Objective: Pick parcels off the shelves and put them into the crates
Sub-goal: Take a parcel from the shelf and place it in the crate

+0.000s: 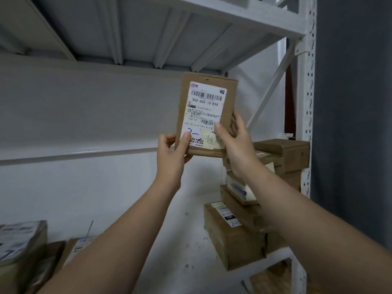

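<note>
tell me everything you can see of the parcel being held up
The parcel is a flat brown cardboard box, held upright in the air before the shelving. A white shipping label covers most of its front, with barcodes, the number 502-602-12-815 and blue handwriting low down. A pale tape strip with written characters lies near the bottom. The left hand grips its lower left corner, thumb on the label; the right hand grips the lower right edge.

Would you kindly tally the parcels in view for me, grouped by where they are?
Flat cardboard parcel held in the left hand and right hand: 1
Boxes stacked at the right: at least 5, partly hidden
Parcels at lower left: 3
Total: at least 9
</note>
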